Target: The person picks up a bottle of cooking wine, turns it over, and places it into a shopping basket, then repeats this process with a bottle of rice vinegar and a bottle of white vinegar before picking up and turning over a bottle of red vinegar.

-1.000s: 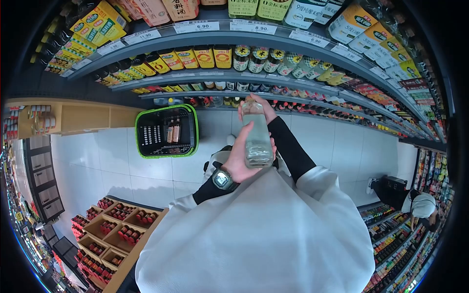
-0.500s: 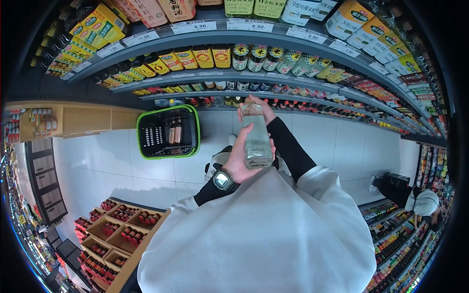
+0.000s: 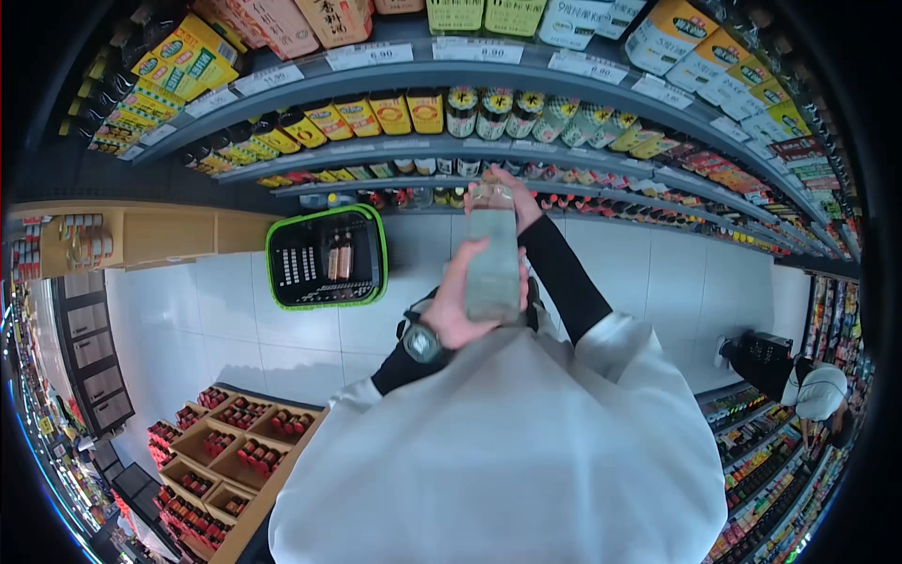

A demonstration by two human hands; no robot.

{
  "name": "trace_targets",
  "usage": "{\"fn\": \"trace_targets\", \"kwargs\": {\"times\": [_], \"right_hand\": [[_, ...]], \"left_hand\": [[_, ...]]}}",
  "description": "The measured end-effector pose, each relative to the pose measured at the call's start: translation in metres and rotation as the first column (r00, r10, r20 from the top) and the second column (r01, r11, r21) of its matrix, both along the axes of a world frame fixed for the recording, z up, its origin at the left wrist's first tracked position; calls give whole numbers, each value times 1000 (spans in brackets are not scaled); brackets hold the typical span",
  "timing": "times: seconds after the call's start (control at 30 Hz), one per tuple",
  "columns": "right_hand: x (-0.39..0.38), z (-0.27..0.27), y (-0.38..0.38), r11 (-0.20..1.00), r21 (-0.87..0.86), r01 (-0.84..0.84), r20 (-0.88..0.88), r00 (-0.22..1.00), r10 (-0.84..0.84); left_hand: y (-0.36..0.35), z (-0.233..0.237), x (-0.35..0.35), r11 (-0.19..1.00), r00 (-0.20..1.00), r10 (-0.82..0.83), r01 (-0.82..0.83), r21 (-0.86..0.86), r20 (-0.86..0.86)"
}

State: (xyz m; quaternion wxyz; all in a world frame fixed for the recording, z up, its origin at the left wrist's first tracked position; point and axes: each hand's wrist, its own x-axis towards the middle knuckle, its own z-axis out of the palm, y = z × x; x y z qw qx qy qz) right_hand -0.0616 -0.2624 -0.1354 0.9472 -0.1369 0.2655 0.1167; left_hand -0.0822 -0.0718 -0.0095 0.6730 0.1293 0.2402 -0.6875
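A clear glass bottle (image 3: 493, 258) of colourless liquid is held in front of my chest, its neck pointing away toward the shelves. My left hand (image 3: 462, 305), with a watch (image 3: 420, 342) on the wrist, wraps round the lower part of the bottle, thumb across its near face. At the neck end, my right hand (image 3: 520, 195) grips the bottle from behind and the side. Some of its fingers are hidden by the glass. No label shows on the face turned to me.
On the floor to the left stands a black basket (image 3: 380, 254) with a green rim, holding two small bottles (image 3: 340, 258). Shelves (image 3: 376, 150) of bottles span the front. A wooden display (image 3: 211, 442) of jars is at lower left. Another person (image 3: 816, 390) bends at the far right.
The bottle and both hands have shifted slightly and look a little blurred. My right hand has moved slightly toward the shelves at the neck. Both hands keep their hold.
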Motion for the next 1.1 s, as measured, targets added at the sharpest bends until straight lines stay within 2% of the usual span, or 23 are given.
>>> {"fn": "trace_targets", "kwargs": {"times": [0.07,0.1,0.17,0.27,0.37,0.47,0.57,0.6,0.7,0.73,0.83,0.87,0.9,0.97,1.0,1.03,1.1], "right_hand": [[-5,8,2,997,-76,-32,122,992,41],[-4,9,2,995,-51,-85,92,992,89],[-1,-6,2,996,90,-22,57,998,17],[-3,-8,-1,994,25,-109,90,990,106],[-5,-2,1,999,31,-12,26,1000,12],[-5,-8,-1,999,40,-10,37,999,8],[1,-7,-3,995,50,-81,10,997,81],[2,-9,0,997,76,-29,15,999,28],[2,-10,-5,997,71,-35,44,999,32],[-8,-15,2,997,67,-38,38,999,35],[0,-23,-9,999,2,-49,82,995,49],[3,-29,-10,997,17,-73,61,996,72],[0,-26,-7,991,105,-83,16,997,82],[0,-24,-3,997,-71,41,-63,997,-46],[1,-25,-7,996,43,-73,56,996,71],[1,-25,-7,992,49,-116,10,993,116],[-2,-23,-4,994,102,-25,-60,998,32]], "left_hand": [[-3,-3,-7,999,997,38,-37,-21,71],[-1,-3,-12,999,993,50,-47,-27,105],[-5,-2,-5,999,997,32,-32,7,70],[-3,-2,-11,999,997,34,-36,20,67],[-6,-3,-7,999,996,33,-32,-14,82],[-11,-6,-2,999,996,47,-48,9,71],[-9,-6,-7,997,995,69,-70,24,70],[-10,-6,-2,998,998,53,-55,44,33],[-10,-5,-9,999,991,45,-44,-12,124],[-11,-7,-8,997,997,67,-68,38,35],[-11,-7,-4,1000,997,22,-21,-13,78],[-13,-11,-8,996,997,73,-73,42,13],[-8,-11,-12,998,999,51,-51,44,1],[-10,-11,-1,1000,1000,11,-11,10,25],[-12,-14,-8,999,995,46,-46,-8,84],[-8,-15,-13,998,998,52,-53,21,22],[-16,-15,2,998,997,54,-53,38,-47]]}}
